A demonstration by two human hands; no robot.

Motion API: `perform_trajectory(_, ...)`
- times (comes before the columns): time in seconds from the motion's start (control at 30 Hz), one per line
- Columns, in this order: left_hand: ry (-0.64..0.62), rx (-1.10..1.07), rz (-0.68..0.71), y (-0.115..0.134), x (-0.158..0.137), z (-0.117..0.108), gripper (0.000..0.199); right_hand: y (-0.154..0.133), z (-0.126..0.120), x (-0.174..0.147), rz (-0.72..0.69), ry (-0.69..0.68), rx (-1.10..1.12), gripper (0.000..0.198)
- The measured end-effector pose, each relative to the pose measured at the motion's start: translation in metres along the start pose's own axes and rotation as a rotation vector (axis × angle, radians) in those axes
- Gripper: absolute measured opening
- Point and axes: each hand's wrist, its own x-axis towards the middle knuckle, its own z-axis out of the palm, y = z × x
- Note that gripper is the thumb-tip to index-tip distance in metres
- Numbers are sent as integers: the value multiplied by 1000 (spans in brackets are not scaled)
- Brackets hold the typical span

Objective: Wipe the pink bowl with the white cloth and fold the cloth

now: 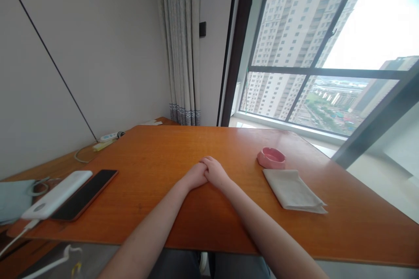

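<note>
Both hands rest together on the brown wooden table [157, 152], near its middle. My left hand [195, 175] lies underneath, its fingers mostly hidden by the other hand. Over it, my right hand [215, 171] is closed, with its fingers folded across the left one. No object shows between them. To the right of my hands lies a folded pale grey cloth [293, 189]. A pink ashtray-like dish [272, 158] with a faceted rim stands just behind the cloth, close to its back edge.
At the left edge lie a white power bank [60, 194] with a cable plugged in and a dark-screened phone [87, 194] beside it. Farther left are a pale blue item [15, 200] and a power strip [111, 137]. A curtain [183, 43] and window stand behind.
</note>
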Motion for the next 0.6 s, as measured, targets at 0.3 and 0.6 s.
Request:
perform_trajectory(0.3,-60,51,-97,0,-1,5,25,16,16,-5,9,46,231,44)
perform_trajectory(0.6,-70,61,-104,2,-2,4,24,13,13,-6,12,29,230,41)
